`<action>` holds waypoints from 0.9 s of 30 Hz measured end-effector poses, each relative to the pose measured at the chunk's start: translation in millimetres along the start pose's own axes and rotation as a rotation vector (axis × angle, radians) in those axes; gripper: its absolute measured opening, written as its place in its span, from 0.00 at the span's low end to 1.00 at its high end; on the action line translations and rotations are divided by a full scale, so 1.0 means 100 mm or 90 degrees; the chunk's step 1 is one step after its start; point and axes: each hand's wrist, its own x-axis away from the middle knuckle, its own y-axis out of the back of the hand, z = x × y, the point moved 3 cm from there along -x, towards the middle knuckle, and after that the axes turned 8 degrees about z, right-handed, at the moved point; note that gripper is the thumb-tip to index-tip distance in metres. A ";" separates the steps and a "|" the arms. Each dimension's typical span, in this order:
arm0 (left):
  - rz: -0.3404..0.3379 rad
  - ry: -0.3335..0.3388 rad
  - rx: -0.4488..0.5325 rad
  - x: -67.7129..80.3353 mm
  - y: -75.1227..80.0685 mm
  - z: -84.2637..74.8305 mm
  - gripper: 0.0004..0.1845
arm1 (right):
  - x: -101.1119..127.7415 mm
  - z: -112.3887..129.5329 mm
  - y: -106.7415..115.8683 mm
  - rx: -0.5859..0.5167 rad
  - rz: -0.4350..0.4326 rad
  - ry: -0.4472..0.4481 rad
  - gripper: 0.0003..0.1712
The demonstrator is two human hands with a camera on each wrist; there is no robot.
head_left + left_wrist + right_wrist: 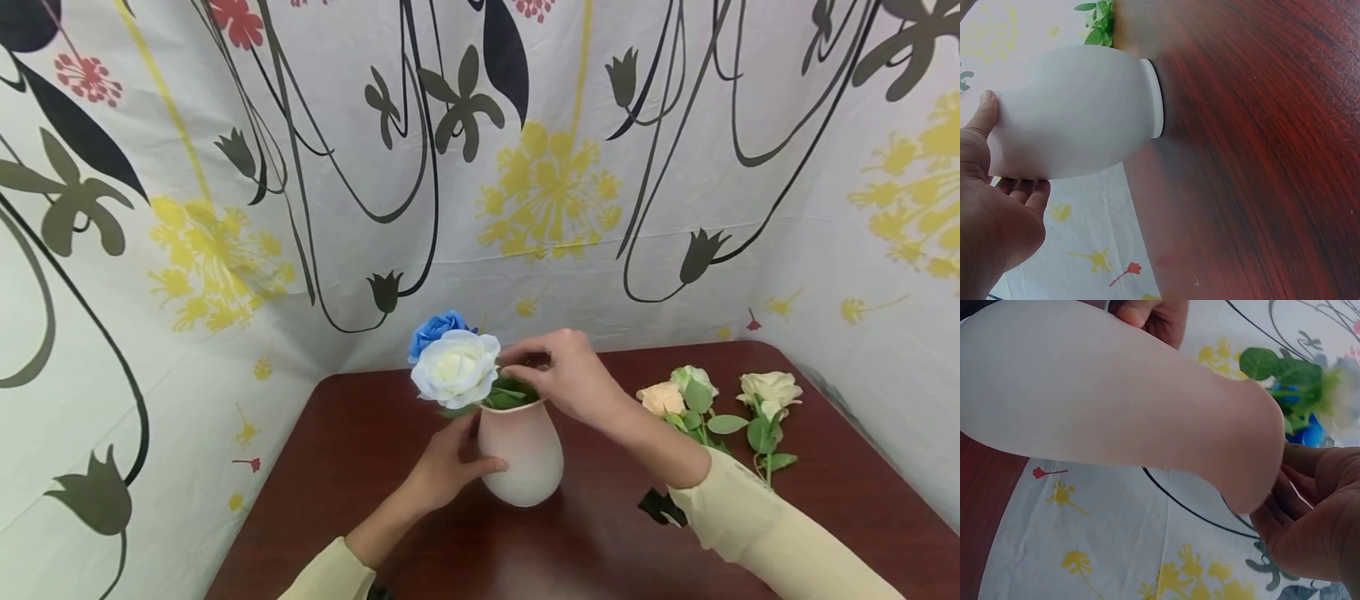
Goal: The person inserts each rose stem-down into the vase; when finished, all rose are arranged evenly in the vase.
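Vase [522,457] w/ white rose [455,367]; blue rose [435,327].

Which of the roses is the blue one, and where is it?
The blue rose stands in the vase, behind the white rose. The others, pale cream, lie on the table.

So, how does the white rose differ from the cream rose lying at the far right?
The white rose stands upright in the vase, beside the right hand; the cream rose lies flat on the table, untouched. The white bloom looks bigger and fuller. Both have green leaves.
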 end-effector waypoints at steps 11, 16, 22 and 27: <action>-0.012 -0.006 0.027 0.00 -0.01 -0.01 0.45 | 0.14 -0.24 0.25 -0.145 -0.034 -0.051 0.20; -0.013 -0.005 0.025 0.01 -0.01 0.00 0.44 | 0.23 -0.39 0.38 -0.229 -0.042 -0.100 0.24; -0.009 -0.003 0.022 0.01 -0.01 0.03 0.43 | 0.39 -0.55 0.55 -0.335 -0.060 -0.130 0.29; -0.008 0.002 0.021 0.01 -0.01 0.03 0.44 | 0.56 -0.71 0.69 -0.402 -0.085 -0.135 0.30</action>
